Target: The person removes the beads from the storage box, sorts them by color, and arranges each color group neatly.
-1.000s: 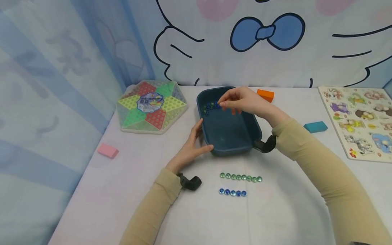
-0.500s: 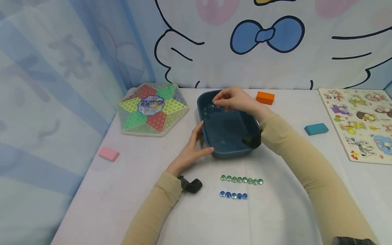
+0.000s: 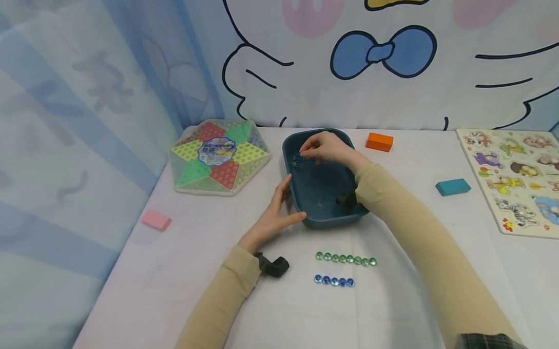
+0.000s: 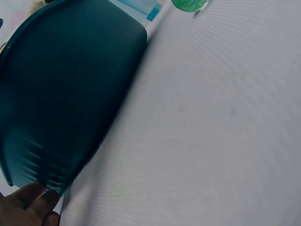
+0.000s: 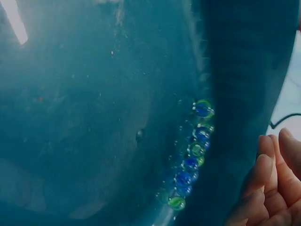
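A dark blue tray (image 3: 326, 217) stands mid-table, seen from outside in the left wrist view (image 4: 70, 94). My left hand (image 3: 278, 208) clasps its near left corner, thumb on the near wall; my fingertips (image 4: 28, 207) touch its outer wall. My right hand (image 3: 324, 148) reaches into the far left corner, just above several blue and green marbles (image 3: 295, 160). The right wrist view shows those marbles (image 5: 194, 150) lined along the wall, with my fingers (image 5: 270, 183) loosely bent beside them and nothing visible between them.
In front of the tray lie a row of green marbles (image 3: 346, 259) and a shorter row of blue ones (image 3: 334, 281). A hexagonal checkers board (image 3: 217, 157) is at left, an animal puzzle (image 3: 520, 178) at right. Pink (image 3: 155, 220), orange (image 3: 379, 142) and teal (image 3: 452, 186) blocks lie scattered.
My right hand has moved left and deeper into the tray's far left corner, so the forearm now lies across the tray. My left hand has kept its hold.
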A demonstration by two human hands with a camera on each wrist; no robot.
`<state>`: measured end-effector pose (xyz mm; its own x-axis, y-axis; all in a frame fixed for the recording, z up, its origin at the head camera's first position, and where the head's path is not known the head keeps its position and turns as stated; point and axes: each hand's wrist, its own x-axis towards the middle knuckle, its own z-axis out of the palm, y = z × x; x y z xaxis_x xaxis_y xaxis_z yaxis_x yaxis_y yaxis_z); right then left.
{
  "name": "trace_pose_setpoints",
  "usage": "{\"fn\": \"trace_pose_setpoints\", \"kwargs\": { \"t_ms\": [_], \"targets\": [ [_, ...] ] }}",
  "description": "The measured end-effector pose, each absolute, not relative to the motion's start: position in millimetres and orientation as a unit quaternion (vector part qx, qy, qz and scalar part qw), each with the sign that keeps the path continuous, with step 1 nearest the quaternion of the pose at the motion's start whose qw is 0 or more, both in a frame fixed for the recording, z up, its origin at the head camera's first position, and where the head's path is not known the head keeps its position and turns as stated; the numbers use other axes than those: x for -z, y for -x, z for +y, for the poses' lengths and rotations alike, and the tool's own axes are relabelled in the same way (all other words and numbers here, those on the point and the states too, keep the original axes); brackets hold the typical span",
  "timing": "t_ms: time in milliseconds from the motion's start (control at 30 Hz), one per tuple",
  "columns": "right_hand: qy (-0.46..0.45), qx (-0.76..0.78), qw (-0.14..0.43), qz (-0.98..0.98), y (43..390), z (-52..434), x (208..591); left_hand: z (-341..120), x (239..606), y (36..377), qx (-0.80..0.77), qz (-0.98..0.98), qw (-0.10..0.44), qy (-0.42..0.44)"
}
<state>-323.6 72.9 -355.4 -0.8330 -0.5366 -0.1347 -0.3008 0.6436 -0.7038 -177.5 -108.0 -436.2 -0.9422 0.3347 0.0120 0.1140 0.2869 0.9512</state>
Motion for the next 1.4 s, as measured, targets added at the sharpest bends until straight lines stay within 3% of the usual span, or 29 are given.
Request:
{"fn": "trace_pose_setpoints", "kwargs": {
  "t_ms": [300,433,767,1100,1400],
  "targets": [
    [0.283,0.279,0.161,0.903,325.7,55.2,368.2,-104.9,415.4,169.2,-0.574,0.798,0.129,-0.128],
    [0.29,0.249,0.175,0.907,324.3,51.4,370.1,-106.2,433.2,176.4,-0.577,0.797,0.116,-0.136],
    [0.299,0.199,0.194,0.913,319.9,43.9,371.6,-107.6,436.9,176.6,-0.576,0.798,0.1,-0.148],
    [0.285,0.187,0.208,0.917,317.9,43.0,370.3,-105.5,406.1,163.2,-0.577,0.794,0.12,-0.15],
    [0.281,0.186,0.217,0.916,319.5,44.9,366.1,-106.0,404.7,162.0,-0.576,0.797,0.122,-0.134]
  ]
}}
